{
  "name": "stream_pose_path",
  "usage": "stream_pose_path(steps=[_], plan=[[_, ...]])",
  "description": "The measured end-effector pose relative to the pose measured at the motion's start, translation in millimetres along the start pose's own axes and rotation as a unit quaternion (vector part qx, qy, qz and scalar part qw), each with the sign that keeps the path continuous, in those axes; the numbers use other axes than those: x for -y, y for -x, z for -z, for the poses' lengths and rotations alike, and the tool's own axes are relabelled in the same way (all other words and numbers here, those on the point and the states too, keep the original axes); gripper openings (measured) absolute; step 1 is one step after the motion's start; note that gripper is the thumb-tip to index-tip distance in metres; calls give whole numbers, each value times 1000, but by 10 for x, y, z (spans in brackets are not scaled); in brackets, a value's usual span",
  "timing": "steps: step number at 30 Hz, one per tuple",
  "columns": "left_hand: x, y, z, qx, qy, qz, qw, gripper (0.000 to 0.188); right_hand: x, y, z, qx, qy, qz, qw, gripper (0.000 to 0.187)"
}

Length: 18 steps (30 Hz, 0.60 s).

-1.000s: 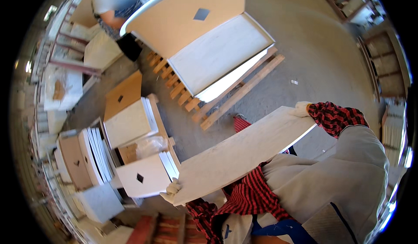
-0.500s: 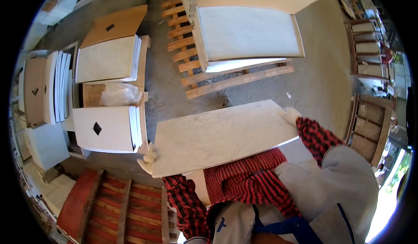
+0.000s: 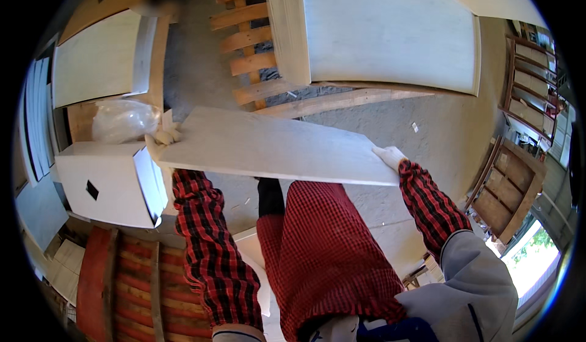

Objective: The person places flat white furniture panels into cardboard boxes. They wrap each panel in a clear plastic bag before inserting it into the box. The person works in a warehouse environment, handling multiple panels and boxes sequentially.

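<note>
Across the front of me I carry a large, flat, rectangular tile [image 3: 274,143] with faint grey veining on its pale face, roughly level and clear of the floor. My left hand [image 3: 162,141], in a pale glove, is closed round its left end. At the opposite end, my right hand [image 3: 390,156], gloved in white, grips the corner; part of the fingers hides beneath the tile. Beyond the tile, a stack of similar pale slabs [image 3: 390,33] rests on a wooden pallet [image 3: 250,36].
Left of me stand a white box with a black diamond mark [image 3: 101,183], a clear plastic bag [image 3: 125,121] and another pale stack [image 3: 94,61]. A red slatted pallet [image 3: 131,287] lies at the lower left. Wooden frames [image 3: 506,189] lean at the right.
The tile has moved away from my body and a little left, its left end now higher in view. The far stack appears closer. Both hands keep hold of the tile.
</note>
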<state>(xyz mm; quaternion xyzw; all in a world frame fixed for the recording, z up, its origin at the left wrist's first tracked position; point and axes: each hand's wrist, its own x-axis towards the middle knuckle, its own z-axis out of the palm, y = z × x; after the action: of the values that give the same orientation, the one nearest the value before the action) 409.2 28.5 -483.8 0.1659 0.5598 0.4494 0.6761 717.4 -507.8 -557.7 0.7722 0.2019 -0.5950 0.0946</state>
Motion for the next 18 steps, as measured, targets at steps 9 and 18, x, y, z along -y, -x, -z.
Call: stream_pose_path(steps=[9, 18], plan=[[664, -681, -324, -28, -15, 32, 999, 51, 319, -1011, 940, 22, 26, -89, 995, 72], [947, -1240, -171, -108, -41, -13, 993, 55, 142, -1141, 1568, 23, 4, 4, 1000, 49]])
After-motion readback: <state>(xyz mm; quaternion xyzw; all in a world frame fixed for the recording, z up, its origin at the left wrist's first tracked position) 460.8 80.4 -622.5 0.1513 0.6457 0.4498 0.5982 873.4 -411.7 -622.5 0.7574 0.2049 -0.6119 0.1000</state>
